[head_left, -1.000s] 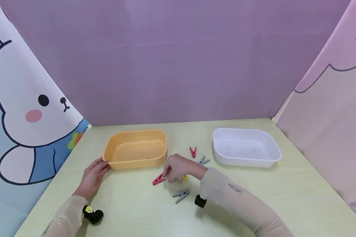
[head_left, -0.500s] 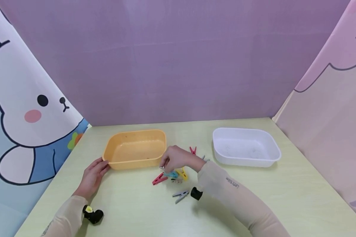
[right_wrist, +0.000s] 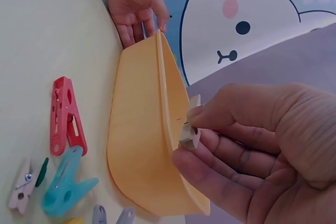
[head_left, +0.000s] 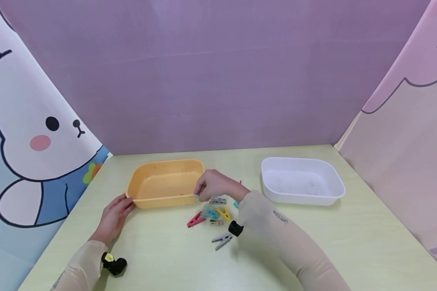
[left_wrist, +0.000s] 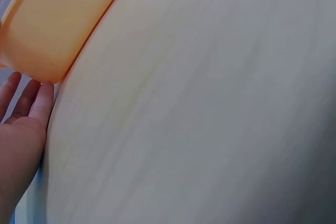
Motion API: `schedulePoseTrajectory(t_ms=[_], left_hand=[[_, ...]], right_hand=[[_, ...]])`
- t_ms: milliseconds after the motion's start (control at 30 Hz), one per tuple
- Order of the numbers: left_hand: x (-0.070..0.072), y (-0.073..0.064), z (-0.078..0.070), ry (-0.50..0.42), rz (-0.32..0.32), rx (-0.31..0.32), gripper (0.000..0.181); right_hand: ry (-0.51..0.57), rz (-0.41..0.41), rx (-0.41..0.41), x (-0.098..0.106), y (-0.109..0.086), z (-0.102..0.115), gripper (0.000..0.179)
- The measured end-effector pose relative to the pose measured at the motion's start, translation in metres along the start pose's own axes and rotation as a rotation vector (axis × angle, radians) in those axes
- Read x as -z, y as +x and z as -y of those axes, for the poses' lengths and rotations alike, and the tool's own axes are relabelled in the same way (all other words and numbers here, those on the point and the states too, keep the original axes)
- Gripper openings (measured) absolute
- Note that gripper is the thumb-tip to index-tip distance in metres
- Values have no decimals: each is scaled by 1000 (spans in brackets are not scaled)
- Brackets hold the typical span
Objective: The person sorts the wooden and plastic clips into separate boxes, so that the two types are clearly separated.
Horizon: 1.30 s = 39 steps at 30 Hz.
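While touching the orange basin (head_left: 169, 201) with relaxed left hand (head_left: 113, 216), pinching pale clothespin (right_wrist: 190, 136) in right hand (head_left: 215, 185), apparently leaving other clothespins (head_left: 211, 212) below it uncollected.

Right hand (head_left: 214, 186) and pinched clip (right_wrist: 191, 129) nearer orange tray (head_left: 164, 202), teal clip (head_left: 210, 212) uncovered

The left hand (head_left: 113, 216) and the right hand (head_left: 215, 186) are bared below a long beige left sleeve (head_left: 78, 267) and a matching right sleeve (head_left: 289, 240), on which small dark lettering (head_left: 280, 217) is printed. A rounded black fitting (head_left: 115, 265), marked with a yellow patch (head_left: 109, 257), is worn at the left wrist; a blocky black piece (head_left: 235, 228) is worn at the right.
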<state>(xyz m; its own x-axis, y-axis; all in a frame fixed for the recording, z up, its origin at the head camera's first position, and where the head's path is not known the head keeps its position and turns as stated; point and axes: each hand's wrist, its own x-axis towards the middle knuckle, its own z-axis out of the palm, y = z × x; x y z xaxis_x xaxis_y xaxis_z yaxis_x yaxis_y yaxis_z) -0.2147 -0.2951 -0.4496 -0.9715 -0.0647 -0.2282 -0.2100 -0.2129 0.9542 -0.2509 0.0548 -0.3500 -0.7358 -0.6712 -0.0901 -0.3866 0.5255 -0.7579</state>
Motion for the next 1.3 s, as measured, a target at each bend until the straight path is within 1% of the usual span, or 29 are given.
schedulePoseTrajectory(t_ms=[233,633,933,1133,1300], left_hand=[[-1,0,0,2,-6,4,73],[-1,0,0,-3,-11,13,74],[-2,-1,-1,-18,-22,6,65],[-2,-1,-1,-14,-30,22,68],[-1,-1,-1,-12,-29,18,68]], right_hand=[[32,-8,-11,4,5,5,10],[34,-42,-34,13,19,10,8],[83,-95,-71,17,29,16,6],[116,-141,-111,16,38,15,5],[174,-189,-153,14,46,12,5]])
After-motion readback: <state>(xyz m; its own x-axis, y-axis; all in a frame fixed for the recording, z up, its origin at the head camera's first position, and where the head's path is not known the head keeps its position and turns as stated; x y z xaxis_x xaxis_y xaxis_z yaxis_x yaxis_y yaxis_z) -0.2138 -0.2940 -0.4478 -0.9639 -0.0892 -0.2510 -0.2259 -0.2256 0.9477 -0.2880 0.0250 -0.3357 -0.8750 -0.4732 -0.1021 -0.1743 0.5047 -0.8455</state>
